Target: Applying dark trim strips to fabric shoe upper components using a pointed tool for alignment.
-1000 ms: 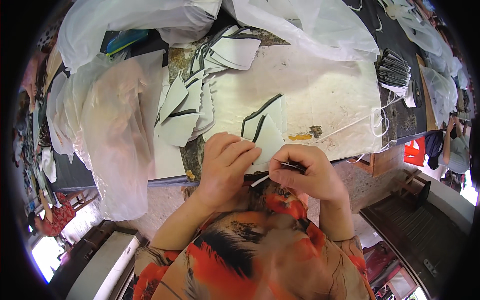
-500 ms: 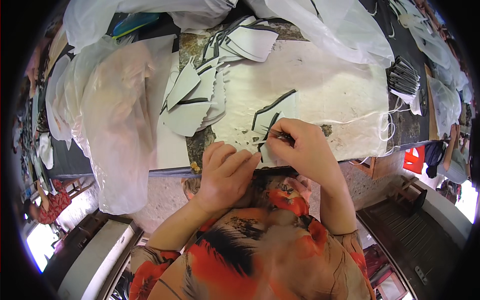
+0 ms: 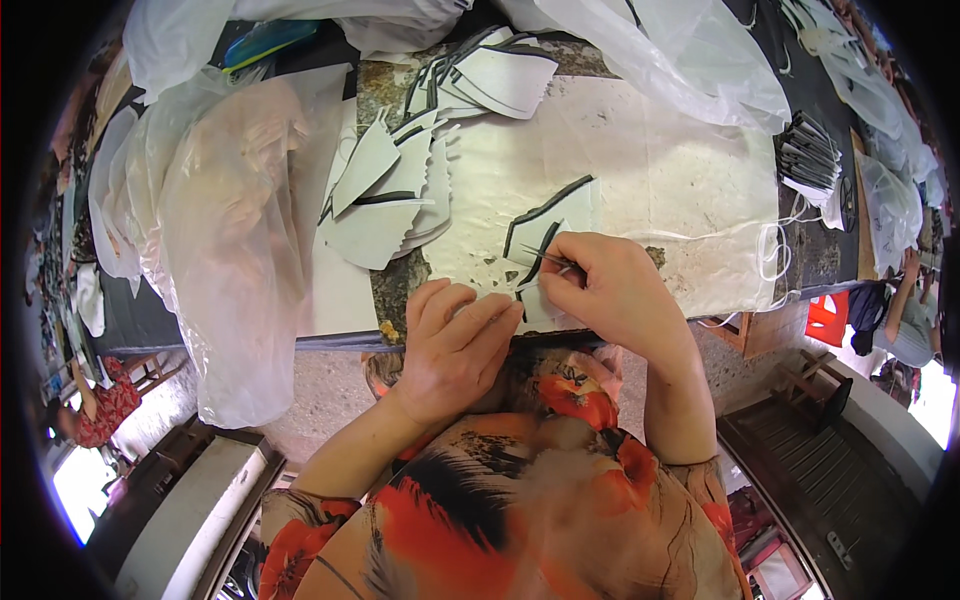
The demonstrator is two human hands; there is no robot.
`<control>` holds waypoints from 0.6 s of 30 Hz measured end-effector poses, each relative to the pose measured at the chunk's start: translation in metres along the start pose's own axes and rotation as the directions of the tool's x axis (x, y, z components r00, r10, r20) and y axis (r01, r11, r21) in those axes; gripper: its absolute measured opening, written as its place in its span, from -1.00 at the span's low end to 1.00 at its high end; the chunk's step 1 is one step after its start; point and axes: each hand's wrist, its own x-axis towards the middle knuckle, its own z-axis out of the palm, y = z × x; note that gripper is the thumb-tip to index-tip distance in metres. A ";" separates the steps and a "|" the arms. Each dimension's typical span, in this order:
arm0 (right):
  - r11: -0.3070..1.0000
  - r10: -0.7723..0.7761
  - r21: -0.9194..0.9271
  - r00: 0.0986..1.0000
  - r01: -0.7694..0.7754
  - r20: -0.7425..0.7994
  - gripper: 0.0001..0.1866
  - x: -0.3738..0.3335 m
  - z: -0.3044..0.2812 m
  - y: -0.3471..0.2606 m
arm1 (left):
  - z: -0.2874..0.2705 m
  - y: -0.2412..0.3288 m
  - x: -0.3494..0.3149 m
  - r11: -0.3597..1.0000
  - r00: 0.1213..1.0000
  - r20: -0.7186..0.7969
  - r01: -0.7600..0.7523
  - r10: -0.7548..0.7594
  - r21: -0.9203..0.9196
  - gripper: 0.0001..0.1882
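Observation:
My right hand (image 3: 602, 290) is closed on slim dark tweezers (image 3: 547, 257). Their tips reach the black edging of a white sheet piece (image 3: 543, 305) lying at the table's front edge. My left hand (image 3: 452, 335) rests on that edge, fingers stretched and apart, with its index fingertip beside the same piece. Its thumb is mostly hidden. Just beyond, another white piece (image 3: 560, 215) with a bent black edge lies flat, partly overlapped. To the left, several white pieces with black edging lie in an overlapping pile (image 3: 385, 235), and a second pile (image 3: 505, 80) lies behind.
A stained white sheet (image 3: 690, 200) covers the tabletop, with a white cord (image 3: 775, 262) at its right. Clear plastic bags (image 3: 230, 250) drape over the left side and the back (image 3: 680, 60). A bundle of dark-edged pieces (image 3: 808, 155) stands at right. Other people sit farther off.
The tweezers' tips have shifted slightly on the black edging, and a pale sliver by them shows less. My left hand has hardly moved.

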 end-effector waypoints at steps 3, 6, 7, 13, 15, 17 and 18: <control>1.000 0.002 0.017 1.000 -0.002 0.003 -0.82 0.001 0.000 0.001 | 0.001 0.000 0.000 1.000 1.000 0.004 -0.007 0.007 0.014 -0.73; 1.000 -0.011 0.006 1.000 0.011 0.000 -0.82 0.001 0.000 0.002 | -0.001 -0.001 0.002 1.000 0.999 0.050 -0.010 0.011 -0.012 -0.74; 1.000 -0.013 0.000 1.000 0.013 0.002 -0.82 0.002 0.000 0.002 | -0.001 -0.001 0.002 1.000 0.999 0.050 -0.010 0.010 -0.011 -0.74; 0.999 -0.038 -0.017 0.999 0.038 0.010 -0.82 0.003 0.000 0.004 | 0.001 -0.004 0.001 0.999 0.997 0.064 -0.035 0.036 -0.019 -0.75; 0.998 -0.059 -0.017 0.998 0.059 0.008 -0.81 0.003 -0.003 0.005 | 0.001 -0.004 0.002 0.999 0.998 0.056 -0.032 0.033 -0.023 -0.75; 0.999 -0.026 0.033 0.997 0.024 0.070 -0.81 0.003 -0.007 0.003 | 0.001 -0.003 0.003 0.999 0.998 0.049 -0.030 0.031 -0.022 -0.75; 0.999 -0.026 0.034 0.997 0.024 0.071 -0.81 0.004 -0.009 0.001 | 0.001 -0.003 0.003 0.999 0.999 0.042 -0.029 0.030 -0.021 -0.75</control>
